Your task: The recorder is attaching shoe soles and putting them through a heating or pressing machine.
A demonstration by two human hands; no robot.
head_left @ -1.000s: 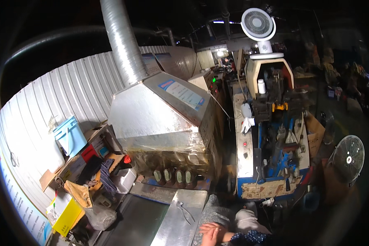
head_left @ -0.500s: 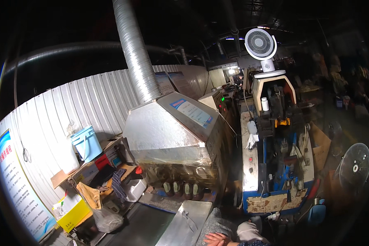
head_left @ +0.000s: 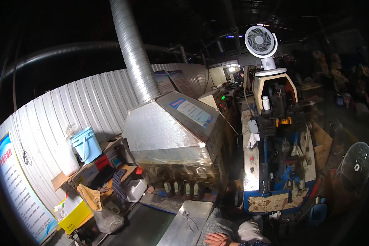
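Note:
At the bottom edge my right hand (head_left: 218, 238) lies flat with its fingers stretched to the left, beside grey fabric (head_left: 215, 223). It holds nothing that I can see, and a dark dotted sleeve (head_left: 250, 243) shows at its wrist. My left hand cannot be made out. Up and left of the hand, pliers (head_left: 189, 220) rest on a slanted bare metal plate (head_left: 178, 229). Pale cloth (head_left: 251, 231) is bunched just right of the hand. Several upright rounded pieces with greenish faces (head_left: 187, 189) stand in a row at the machine's opening.
A metal hood (head_left: 168, 127) with a ribbed duct (head_left: 135, 53) rises ahead. Left stands a cluttered shelf with a light-blue bucket (head_left: 86, 144), a yellow box (head_left: 71, 215) and a plastic bag (head_left: 108, 221). Right is a blue-framed machine (head_left: 276, 201) under a white fan (head_left: 260, 42).
The view has shifted very slightly. My right hand stays at the bottom edge in the same pose, and the pliers lie where they were.

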